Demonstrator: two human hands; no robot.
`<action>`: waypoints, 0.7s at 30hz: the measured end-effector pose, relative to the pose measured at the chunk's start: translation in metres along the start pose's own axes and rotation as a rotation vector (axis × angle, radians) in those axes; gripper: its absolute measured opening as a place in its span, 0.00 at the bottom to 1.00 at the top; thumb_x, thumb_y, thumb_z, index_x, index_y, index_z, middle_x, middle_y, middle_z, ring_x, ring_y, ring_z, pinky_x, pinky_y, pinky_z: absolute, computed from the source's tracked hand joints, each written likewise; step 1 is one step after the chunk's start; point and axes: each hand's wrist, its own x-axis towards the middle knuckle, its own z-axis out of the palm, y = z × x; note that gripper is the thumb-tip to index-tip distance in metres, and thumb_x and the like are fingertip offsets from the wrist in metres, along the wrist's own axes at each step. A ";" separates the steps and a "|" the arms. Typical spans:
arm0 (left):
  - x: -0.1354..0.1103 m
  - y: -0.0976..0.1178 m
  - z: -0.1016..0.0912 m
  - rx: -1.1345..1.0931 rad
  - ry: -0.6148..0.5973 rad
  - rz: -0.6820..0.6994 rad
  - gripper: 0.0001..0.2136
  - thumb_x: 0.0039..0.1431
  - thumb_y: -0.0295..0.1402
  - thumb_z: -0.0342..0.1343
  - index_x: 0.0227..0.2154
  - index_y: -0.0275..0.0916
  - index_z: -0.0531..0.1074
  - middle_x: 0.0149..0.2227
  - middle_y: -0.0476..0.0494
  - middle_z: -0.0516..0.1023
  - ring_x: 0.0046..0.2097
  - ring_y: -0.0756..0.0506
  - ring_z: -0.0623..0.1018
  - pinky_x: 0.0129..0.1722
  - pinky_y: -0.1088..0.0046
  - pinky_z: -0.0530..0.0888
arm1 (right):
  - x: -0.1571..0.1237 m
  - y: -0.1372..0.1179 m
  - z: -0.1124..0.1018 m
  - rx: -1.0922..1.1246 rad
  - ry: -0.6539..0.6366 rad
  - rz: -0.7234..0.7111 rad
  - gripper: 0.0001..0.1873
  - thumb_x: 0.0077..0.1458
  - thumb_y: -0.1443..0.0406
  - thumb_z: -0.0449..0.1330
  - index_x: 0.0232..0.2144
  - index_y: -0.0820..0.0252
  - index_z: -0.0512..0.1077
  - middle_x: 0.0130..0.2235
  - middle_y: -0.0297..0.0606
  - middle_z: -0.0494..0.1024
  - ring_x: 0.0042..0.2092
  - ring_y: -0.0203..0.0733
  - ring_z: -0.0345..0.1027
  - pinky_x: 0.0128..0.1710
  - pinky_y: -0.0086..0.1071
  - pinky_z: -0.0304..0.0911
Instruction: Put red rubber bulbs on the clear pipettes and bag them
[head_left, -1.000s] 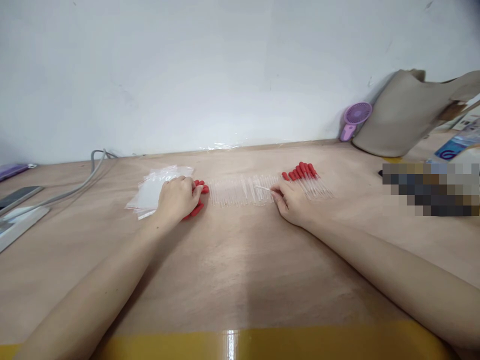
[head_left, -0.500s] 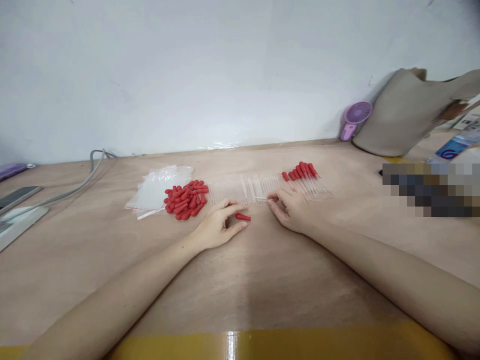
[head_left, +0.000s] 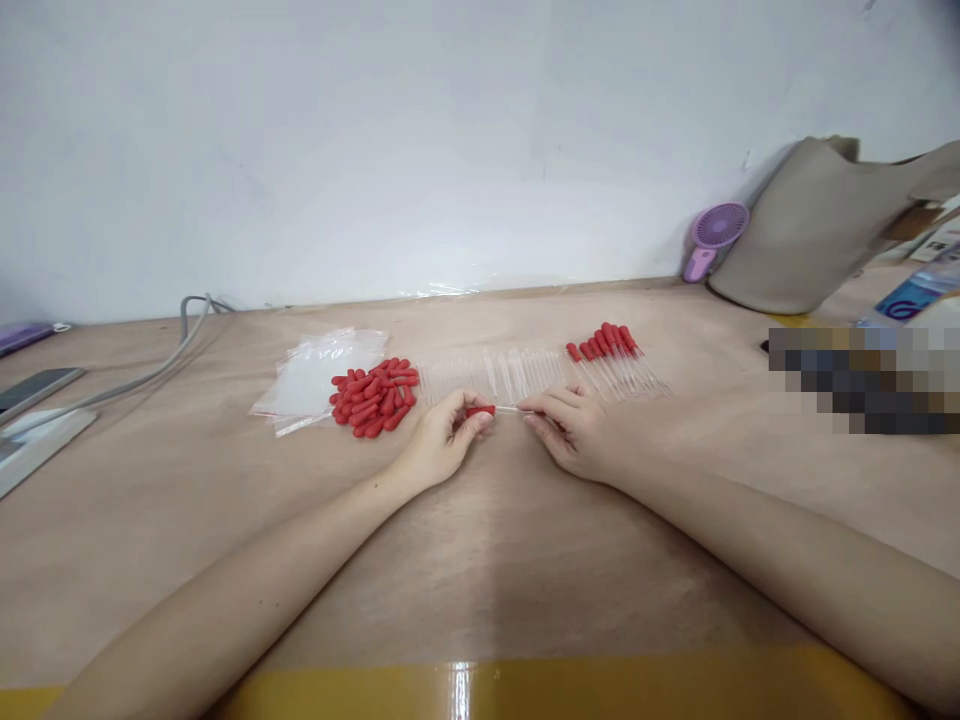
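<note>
Between the thumb and fingers of my left hand (head_left: 444, 440) is a red rubber dropper bulb (head_left: 481, 410), its open end facing right. My right hand (head_left: 574, 432) pinches a thin clear glass pipette tube (head_left: 508, 408), whose left end meets the bulb's mouth; whether it is inside I cannot tell. Behind my hands lies a row of bare glass tubes (head_left: 517, 372). To the left is a heap of red bulbs (head_left: 373, 397). Beyond my right hand, several droppers with red bulbs fitted (head_left: 609, 345) lie side by side.
Clear zip bags (head_left: 319, 375) are stacked left of the bulb heap. A grey cable (head_left: 161, 378) and a phone (head_left: 37, 390) lie at far left. A purple hand fan (head_left: 716, 235) and a beige bag (head_left: 802, 230) stand by the wall; a bottle (head_left: 915, 290) is at far right.
My left hand has closed on the red bulb, which lay loose between its fingers. My right hand has brought the glass tube nearer, down and left, to the bulb's mouth.
</note>
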 end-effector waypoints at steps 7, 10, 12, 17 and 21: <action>-0.001 -0.002 0.001 -0.083 -0.048 -0.001 0.08 0.58 0.36 0.51 0.34 0.35 0.66 0.27 0.48 0.73 0.28 0.52 0.74 0.31 0.74 0.73 | 0.000 0.000 0.000 0.095 -0.027 -0.021 0.10 0.58 0.68 0.51 0.39 0.60 0.71 0.33 0.37 0.76 0.34 0.35 0.68 0.36 0.32 0.54; -0.002 0.000 0.001 -0.106 -0.077 -0.007 0.08 0.57 0.35 0.52 0.33 0.34 0.67 0.26 0.48 0.73 0.28 0.52 0.75 0.30 0.75 0.74 | 0.001 0.002 -0.002 0.131 -0.076 -0.015 0.11 0.58 0.68 0.50 0.39 0.59 0.71 0.33 0.36 0.76 0.33 0.34 0.68 0.35 0.31 0.53; -0.003 0.003 0.001 -0.103 -0.092 -0.006 0.08 0.57 0.34 0.52 0.33 0.34 0.68 0.26 0.48 0.73 0.27 0.52 0.75 0.29 0.75 0.74 | 0.002 0.005 -0.003 0.107 -0.113 -0.039 0.11 0.58 0.68 0.50 0.40 0.58 0.72 0.30 0.35 0.76 0.31 0.33 0.67 0.34 0.31 0.51; -0.005 0.005 0.001 0.043 -0.084 0.026 0.08 0.57 0.34 0.51 0.33 0.34 0.69 0.25 0.48 0.74 0.26 0.52 0.75 0.28 0.77 0.74 | 0.003 0.004 -0.006 -0.135 -0.133 -0.132 0.12 0.56 0.70 0.50 0.37 0.58 0.73 0.26 0.32 0.73 0.26 0.32 0.62 0.32 0.32 0.46; -0.004 0.002 -0.001 0.302 -0.019 0.225 0.07 0.57 0.33 0.53 0.33 0.35 0.72 0.25 0.48 0.76 0.26 0.51 0.76 0.28 0.77 0.74 | 0.003 -0.002 -0.006 -0.255 -0.121 -0.174 0.11 0.55 0.72 0.50 0.33 0.61 0.73 0.25 0.35 0.72 0.27 0.35 0.62 0.30 0.33 0.48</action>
